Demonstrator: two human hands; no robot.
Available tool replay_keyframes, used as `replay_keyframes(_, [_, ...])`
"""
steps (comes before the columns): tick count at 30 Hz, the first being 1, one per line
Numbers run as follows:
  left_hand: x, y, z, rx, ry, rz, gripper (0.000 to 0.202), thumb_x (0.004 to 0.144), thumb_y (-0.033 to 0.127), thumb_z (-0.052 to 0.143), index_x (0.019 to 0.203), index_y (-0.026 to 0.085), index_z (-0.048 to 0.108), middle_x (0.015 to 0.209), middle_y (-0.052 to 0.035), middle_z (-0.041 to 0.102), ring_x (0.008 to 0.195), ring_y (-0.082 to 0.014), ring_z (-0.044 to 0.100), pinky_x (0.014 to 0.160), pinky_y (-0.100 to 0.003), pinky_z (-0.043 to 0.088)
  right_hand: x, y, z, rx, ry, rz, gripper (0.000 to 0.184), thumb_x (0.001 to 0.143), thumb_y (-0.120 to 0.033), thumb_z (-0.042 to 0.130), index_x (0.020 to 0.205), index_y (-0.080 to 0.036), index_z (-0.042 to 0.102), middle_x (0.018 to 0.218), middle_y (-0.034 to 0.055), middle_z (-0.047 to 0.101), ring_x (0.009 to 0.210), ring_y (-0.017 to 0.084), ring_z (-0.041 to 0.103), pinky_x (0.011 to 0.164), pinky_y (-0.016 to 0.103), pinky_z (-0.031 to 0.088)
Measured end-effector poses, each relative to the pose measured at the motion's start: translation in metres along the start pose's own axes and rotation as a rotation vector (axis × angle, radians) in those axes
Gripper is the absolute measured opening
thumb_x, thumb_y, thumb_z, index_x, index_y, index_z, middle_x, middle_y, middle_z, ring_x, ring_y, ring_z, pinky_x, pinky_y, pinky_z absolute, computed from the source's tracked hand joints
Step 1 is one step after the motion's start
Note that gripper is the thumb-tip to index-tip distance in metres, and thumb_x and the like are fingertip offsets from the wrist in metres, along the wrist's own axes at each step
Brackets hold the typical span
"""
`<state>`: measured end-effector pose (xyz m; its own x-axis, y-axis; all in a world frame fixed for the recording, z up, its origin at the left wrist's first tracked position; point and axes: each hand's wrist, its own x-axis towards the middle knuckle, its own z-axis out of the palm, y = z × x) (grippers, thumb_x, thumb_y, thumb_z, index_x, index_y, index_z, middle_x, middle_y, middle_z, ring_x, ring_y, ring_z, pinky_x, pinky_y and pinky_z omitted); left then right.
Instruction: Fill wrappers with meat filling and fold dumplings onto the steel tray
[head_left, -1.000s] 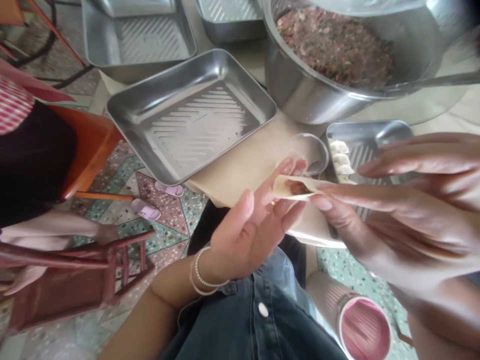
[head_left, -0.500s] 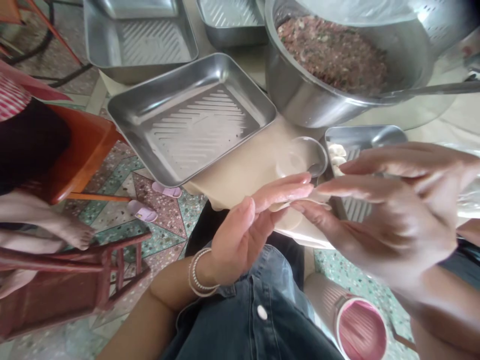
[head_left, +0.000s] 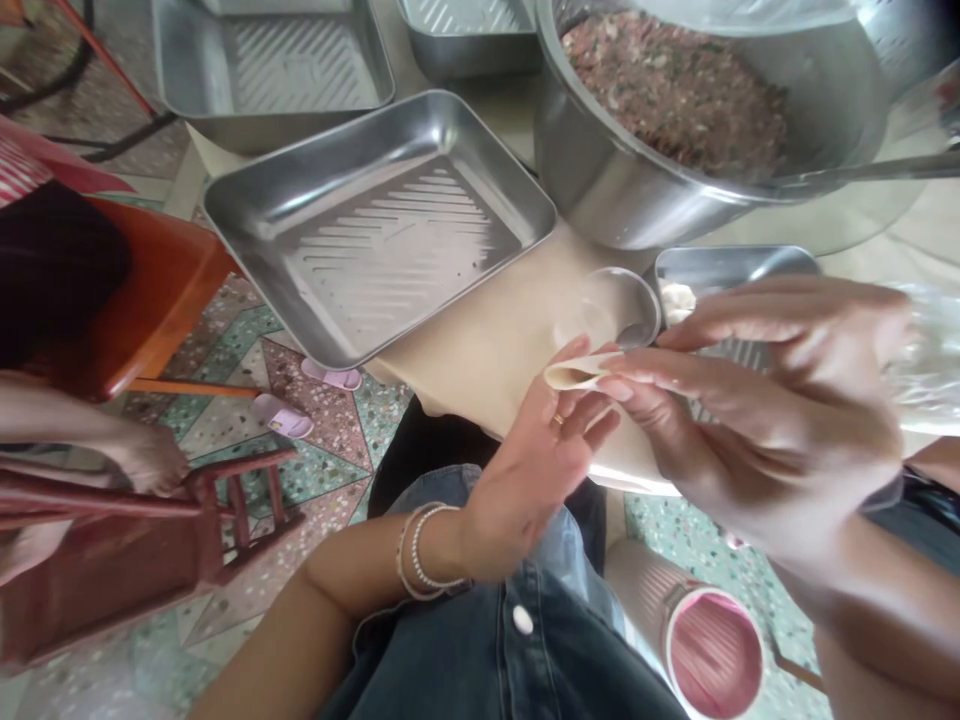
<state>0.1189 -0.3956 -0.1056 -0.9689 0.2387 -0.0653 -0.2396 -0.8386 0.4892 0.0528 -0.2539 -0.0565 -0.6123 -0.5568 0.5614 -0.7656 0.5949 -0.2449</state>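
A folded dumpling wrapper (head_left: 581, 372) sits between both hands over the table's near edge. My left hand (head_left: 536, 460), with a ring and bead bracelets, cups it from below, fingers curled up. My right hand (head_left: 757, 410) pinches the wrapper's edge with thumb and forefinger. Just behind it stand a small clear bowl (head_left: 622, 305) and a small steel tray (head_left: 739, 265) holding finished dumplings (head_left: 679, 297).
A large steel bowl (head_left: 600, 170) of minced filling (head_left: 679, 90) with a spoon handle (head_left: 862, 170) stands at the back. A bare steel tray (head_left: 375, 220) lies left, more trays behind. A person sits on a wooden chair (head_left: 161, 290) at left. A pink bin (head_left: 709, 650) is on the floor.
The wrapper lay open showing filling, then my left fingers closed flat over it. Now it is folded shut and my right hand pinches its edge; my left hand has turned palm down.
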Motion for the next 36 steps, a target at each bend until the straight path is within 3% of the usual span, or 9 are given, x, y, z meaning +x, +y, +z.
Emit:
replay_keyframes(5, [0.001, -0.004, 0.005, -0.01, -0.125, 0.088, 0.06, 0.09, 0.028, 0.051, 0.146, 0.028, 0.028, 0.157, -0.0012, 0.027, 0.146, -0.0221, 0.021, 0.122, -0.039, 0.019, 0.005, -0.009, 0.003, -0.041, -0.033, -0.011, 0.026, 0.082, -0.027, 0.071, 0.108, -0.03, 0.068, 0.092, 0.0016, 0.066, 0.099, 0.028, 0.058, 0.081, 0.048, 0.045])
replay_keyframes(11, [0.0, -0.006, -0.004, 0.093, -0.182, 0.14, 0.067, 0.092, 0.029, 0.054, 0.148, 0.038, 0.019, 0.159, 0.006, 0.022, 0.148, -0.0217, 0.016, 0.123, -0.041, 0.019, 0.005, -0.011, 0.0, 0.001, -0.065, 0.007, 0.022, 0.086, -0.027, 0.066, 0.105, -0.039, 0.068, 0.099, 0.0, 0.06, 0.104, 0.026, 0.056, 0.082, 0.044, 0.043])
replay_keyframes(16, [0.004, -0.006, -0.015, 0.177, -0.247, 0.19, 0.063, 0.091, 0.021, 0.054, 0.145, 0.042, 0.029, 0.157, 0.0067, 0.026, 0.144, -0.0222, 0.028, 0.118, -0.038, 0.031, 0.008, -0.011, -0.002, 0.055, -0.112, 0.038, 0.012, 0.085, -0.024, 0.067, 0.092, -0.034, 0.069, 0.1, 0.0017, 0.055, 0.103, 0.027, 0.054, 0.082, 0.046, 0.042])
replay_keyframes(21, [0.006, 0.0, -0.015, 0.242, -0.239, 0.263, 0.046, 0.092, 0.017, 0.052, 0.134, 0.037, 0.05, 0.144, 0.0032, 0.049, 0.132, -0.021, 0.047, 0.112, -0.039, 0.041, 0.012, -0.01, -0.005, 0.042, -0.151, 0.098, 0.034, 0.083, -0.03, 0.069, 0.115, -0.039, 0.061, 0.11, 0.0036, 0.053, 0.104, 0.029, 0.051, 0.088, 0.052, 0.041])
replay_keyframes(24, [0.005, 0.004, -0.015, 0.283, -0.198, 0.231, 0.052, 0.091, 0.019, 0.054, 0.138, 0.041, 0.044, 0.146, 0.0039, 0.047, 0.134, -0.0227, 0.046, 0.111, -0.042, 0.041, 0.015, -0.007, -0.007, 0.101, -0.196, 0.074, 0.029, 0.084, -0.03, 0.067, 0.11, -0.043, 0.065, 0.114, 0.0032, 0.053, 0.107, 0.03, 0.05, 0.087, 0.05, 0.041])
replay_keyframes(27, [0.006, 0.009, -0.016, 0.362, -0.147, 0.186, 0.064, 0.089, 0.018, 0.058, 0.142, 0.044, 0.035, 0.145, 0.0039, 0.048, 0.135, -0.0233, 0.043, 0.109, -0.042, 0.042, 0.018, -0.005, -0.008, 0.191, -0.209, 0.016, 0.021, 0.084, -0.022, 0.067, 0.099, -0.036, 0.07, 0.109, 0.0041, 0.053, 0.101, 0.025, 0.05, 0.084, 0.047, 0.039])
replay_keyframes(30, [0.009, 0.014, -0.018, 0.525, -0.096, 0.179, 0.058, 0.085, 0.018, 0.063, 0.137, 0.037, 0.046, 0.14, -0.0005, 0.053, 0.13, -0.0273, 0.049, 0.104, -0.042, 0.048, 0.021, -0.004, -0.008, 0.307, -0.212, 0.024, 0.017, 0.086, -0.017, 0.064, 0.096, -0.029, 0.071, 0.095, 0.0038, 0.05, 0.092, 0.019, 0.05, 0.082, 0.042, 0.038])
replay_keyframes(32, [0.011, 0.017, -0.019, 0.588, -0.084, 0.18, 0.051, 0.083, 0.019, 0.065, 0.131, 0.033, 0.055, 0.134, -0.0021, 0.059, 0.121, -0.0271, 0.058, 0.096, -0.039, 0.054, 0.022, -0.003, -0.007, 0.356, -0.233, 0.044, 0.016, 0.086, -0.017, 0.065, 0.096, -0.029, 0.071, 0.092, 0.0025, 0.048, 0.091, 0.017, 0.05, 0.081, 0.04, 0.038])
replay_keyframes(36, [0.014, 0.019, -0.02, 0.526, -0.082, 0.157, 0.041, 0.086, 0.017, 0.062, 0.126, 0.029, 0.06, 0.112, -0.0021, 0.071, 0.092, -0.0146, 0.07, 0.077, -0.024, 0.059, 0.022, 0.0, -0.005, 0.369, -0.266, 0.036, 0.014, 0.087, -0.025, 0.065, 0.099, -0.032, 0.07, 0.103, 0.0029, 0.053, 0.102, 0.021, 0.051, 0.085, 0.042, 0.04])
